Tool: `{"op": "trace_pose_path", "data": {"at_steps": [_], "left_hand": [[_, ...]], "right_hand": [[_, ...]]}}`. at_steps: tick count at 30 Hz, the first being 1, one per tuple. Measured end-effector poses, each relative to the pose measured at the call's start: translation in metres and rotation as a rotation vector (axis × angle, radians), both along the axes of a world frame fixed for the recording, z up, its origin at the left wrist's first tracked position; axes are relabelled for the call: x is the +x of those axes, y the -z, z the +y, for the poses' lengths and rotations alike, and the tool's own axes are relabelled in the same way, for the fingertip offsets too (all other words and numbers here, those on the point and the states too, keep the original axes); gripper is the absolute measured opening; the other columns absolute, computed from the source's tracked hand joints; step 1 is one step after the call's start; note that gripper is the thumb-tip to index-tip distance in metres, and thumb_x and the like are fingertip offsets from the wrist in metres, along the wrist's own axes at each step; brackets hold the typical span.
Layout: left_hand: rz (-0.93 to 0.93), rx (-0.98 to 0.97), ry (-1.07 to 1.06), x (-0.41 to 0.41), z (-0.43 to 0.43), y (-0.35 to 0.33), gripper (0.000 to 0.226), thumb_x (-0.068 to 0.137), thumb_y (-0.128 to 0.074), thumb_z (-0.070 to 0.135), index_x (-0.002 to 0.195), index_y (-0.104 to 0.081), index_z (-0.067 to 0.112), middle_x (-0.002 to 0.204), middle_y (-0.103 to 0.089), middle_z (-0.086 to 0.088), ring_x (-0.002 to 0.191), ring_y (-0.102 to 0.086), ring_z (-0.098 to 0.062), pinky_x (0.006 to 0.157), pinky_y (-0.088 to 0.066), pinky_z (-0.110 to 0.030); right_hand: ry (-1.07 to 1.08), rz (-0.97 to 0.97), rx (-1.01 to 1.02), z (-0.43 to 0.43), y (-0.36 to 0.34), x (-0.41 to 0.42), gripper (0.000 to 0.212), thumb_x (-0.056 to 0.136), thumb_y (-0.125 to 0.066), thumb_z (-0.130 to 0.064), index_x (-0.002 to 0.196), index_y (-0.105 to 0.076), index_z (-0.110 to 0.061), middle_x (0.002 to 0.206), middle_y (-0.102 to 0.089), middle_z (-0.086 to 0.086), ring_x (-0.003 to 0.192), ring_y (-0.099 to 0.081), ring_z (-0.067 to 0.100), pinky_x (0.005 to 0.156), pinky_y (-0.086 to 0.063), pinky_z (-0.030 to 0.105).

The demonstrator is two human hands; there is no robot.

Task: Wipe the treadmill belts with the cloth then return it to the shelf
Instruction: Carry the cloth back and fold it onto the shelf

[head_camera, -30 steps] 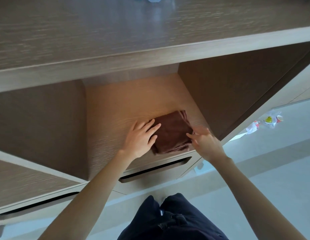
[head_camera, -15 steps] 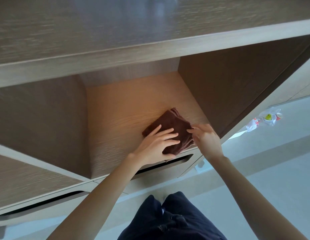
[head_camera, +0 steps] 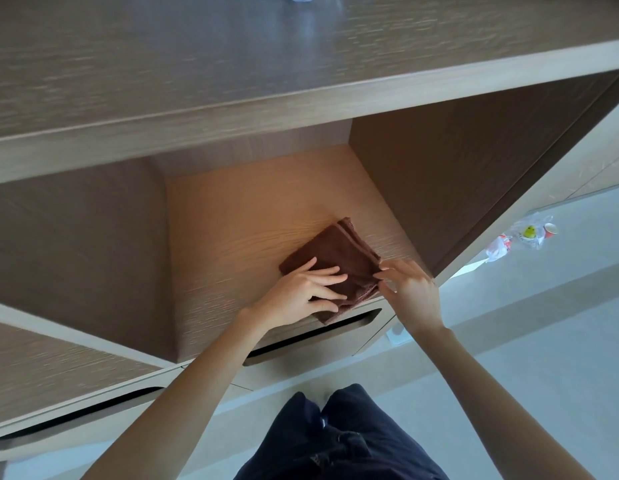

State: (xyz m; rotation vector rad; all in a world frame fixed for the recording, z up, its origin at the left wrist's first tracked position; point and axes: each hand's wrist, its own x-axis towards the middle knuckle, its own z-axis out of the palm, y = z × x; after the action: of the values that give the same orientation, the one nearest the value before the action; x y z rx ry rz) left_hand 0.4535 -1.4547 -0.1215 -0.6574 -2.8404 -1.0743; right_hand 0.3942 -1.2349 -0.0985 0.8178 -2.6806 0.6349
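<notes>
A folded dark brown cloth (head_camera: 339,252) lies near the front right of the wooden shelf (head_camera: 238,237), its near corner hanging slightly over the front edge. My left hand (head_camera: 301,294) rests flat on the cloth with the fingers spread and straight. My right hand (head_camera: 410,287) pinches the cloth's right edge between thumb and fingertips. No treadmill is in view.
The shelf is an open cubby with dark side walls (head_camera: 457,174) and a wide top board (head_camera: 301,64). Below it are drawer fronts with slot handles (head_camera: 311,337). A plastic bag of litter (head_camera: 522,235) lies on the pale floor at the right.
My left hand slid from the cloth's left side onto its top. The cloth turned and shifted toward the shelf's front edge. My right hand stayed at the cloth's right edge.
</notes>
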Motion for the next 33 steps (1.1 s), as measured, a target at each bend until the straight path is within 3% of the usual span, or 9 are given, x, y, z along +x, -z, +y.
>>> {"op": "trace_pose_path", "data": {"at_steps": [3, 9, 12, 15, 17, 23, 27, 29, 33], "left_hand": [[0.021, 0.123, -0.014, 0.005, -0.007, 0.002, 0.029, 0.082, -0.067, 0.027, 0.108, -0.069, 0.015, 0.125, -0.061, 0.0, 0.126, -0.046, -0.004, 0.116, -0.021, -0.041], [0.034, -0.107, 0.072, 0.015, -0.014, 0.017, 0.042, 0.082, -0.062, 0.047, 0.118, -0.063, 0.026, 0.134, -0.053, 0.008, 0.134, -0.033, 0.002, 0.117, -0.014, -0.035], [0.133, -0.157, -0.065, 0.005, -0.025, 0.013, 0.05, 0.089, -0.047, 0.054, 0.131, -0.049, 0.029, 0.145, -0.039, 0.008, 0.14, -0.022, -0.002, 0.117, -0.012, -0.037], [0.094, -0.347, -0.125, -0.005, -0.041, 0.008, 0.057, 0.092, -0.032, 0.058, 0.143, -0.034, 0.031, 0.155, -0.014, 0.007, 0.144, -0.002, -0.006, 0.117, -0.003, -0.035], [0.028, -0.424, -0.104, -0.005, -0.041, 0.009, 0.057, 0.094, -0.032, 0.054, 0.146, -0.027, 0.031, 0.157, -0.003, 0.007, 0.144, 0.004, -0.007, 0.118, -0.004, -0.034], [-0.072, -0.529, -0.383, 0.017, 0.013, 0.012, 0.059, 0.099, -0.019, 0.049, 0.15, -0.005, 0.024, 0.157, 0.013, -0.004, 0.145, 0.009, -0.019, 0.119, -0.003, -0.036], [-0.1, -0.542, -0.519, 0.023, 0.046, 0.004, 0.06, 0.1, -0.026, 0.044, 0.15, -0.007, 0.019, 0.158, 0.009, -0.011, 0.146, 0.002, -0.026, 0.119, -0.008, -0.04], [0.006, -0.557, -0.464, 0.028, 0.04, 0.002, 0.056, 0.099, -0.035, 0.032, 0.15, -0.014, 0.021, 0.159, 0.004, -0.006, 0.146, 0.0, -0.023, 0.119, -0.005, -0.04], [0.031, -0.595, -0.366, 0.042, 0.026, 0.011, 0.065, 0.097, -0.043, 0.015, 0.15, -0.008, 0.027, 0.159, 0.003, 0.0, 0.145, 0.007, -0.019, 0.119, -0.001, -0.036]], "right_hand": [[0.006, 0.069, 0.024, 0.005, 0.002, -0.003, 0.019, 0.062, -0.084, -0.001, 0.073, -0.076, -0.016, 0.083, -0.072, -0.001, 0.075, -0.067, 0.023, 0.056, -0.055, 0.031], [0.007, 0.07, 0.078, 0.0, 0.003, 0.008, 0.018, 0.067, -0.079, 0.005, 0.079, -0.077, -0.008, 0.092, -0.072, 0.006, 0.082, -0.067, 0.028, 0.06, -0.058, 0.037], [-0.129, 0.002, -0.031, -0.008, -0.002, 0.019, 0.022, 0.077, -0.072, 0.002, 0.098, -0.074, -0.004, 0.11, -0.068, 0.011, 0.096, -0.064, 0.029, 0.077, -0.057, 0.038], [-0.175, -0.187, -0.004, -0.018, 0.001, 0.031, 0.035, 0.087, -0.068, -0.024, 0.118, -0.066, -0.008, 0.126, -0.061, 0.013, 0.114, -0.057, 0.029, 0.093, -0.05, 0.042], [-0.102, -0.322, 0.081, -0.021, 0.008, 0.027, 0.051, 0.088, -0.063, -0.037, 0.131, -0.056, -0.011, 0.139, -0.05, 0.01, 0.126, -0.048, 0.026, 0.101, -0.042, 0.038], [-0.023, -0.461, 0.155, -0.012, 0.011, -0.025, 0.062, 0.084, -0.068, -0.031, 0.14, -0.045, -0.02, 0.152, -0.033, -0.005, 0.123, -0.05, 0.021, 0.099, -0.042, 0.034], [-0.047, -0.523, 0.214, -0.011, -0.002, -0.052, 0.066, 0.083, -0.071, -0.025, 0.141, -0.042, -0.015, 0.154, -0.025, 0.011, 0.145, -0.015, 0.024, 0.114, -0.021, 0.03], [-0.143, -0.398, 0.286, -0.009, -0.009, -0.04, 0.058, 0.088, -0.065, -0.021, 0.141, -0.042, -0.014, 0.156, -0.021, 0.011, 0.147, -0.007, 0.024, 0.117, -0.019, 0.032], [-0.268, -0.353, 0.106, -0.01, 0.0, 0.013, 0.042, 0.089, -0.064, -0.017, 0.129, -0.057, -0.01, 0.15, -0.036, 0.009, 0.138, -0.035, 0.024, 0.112, -0.033, 0.038]]}}
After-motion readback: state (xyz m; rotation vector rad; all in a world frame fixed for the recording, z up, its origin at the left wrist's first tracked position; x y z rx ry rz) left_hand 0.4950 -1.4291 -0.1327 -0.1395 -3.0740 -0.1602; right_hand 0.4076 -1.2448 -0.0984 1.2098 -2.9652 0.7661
